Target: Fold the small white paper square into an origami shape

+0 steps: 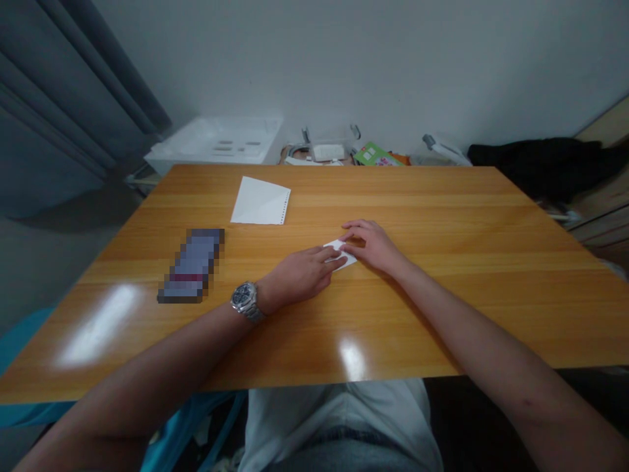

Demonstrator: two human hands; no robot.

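**Small white paper (350,259) under touch**

It lies at the middle of the glossy wooden table (442,249), my left hand (301,274) resting outstretched fingers on it. My right hand (376,246) meets its right edge; whether it pinches, I cannot tell. Left are a phone (194,265) and, farther, a perforated sheet (260,201). Beyond, a pale wall (344,65), a grey curtain (63,85) at left.

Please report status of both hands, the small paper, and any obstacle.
Left hand: on paper. Right hand: at its right side, grip unclear. Paper: partly covered. Sheet, phone: to the left, apart from both hands.
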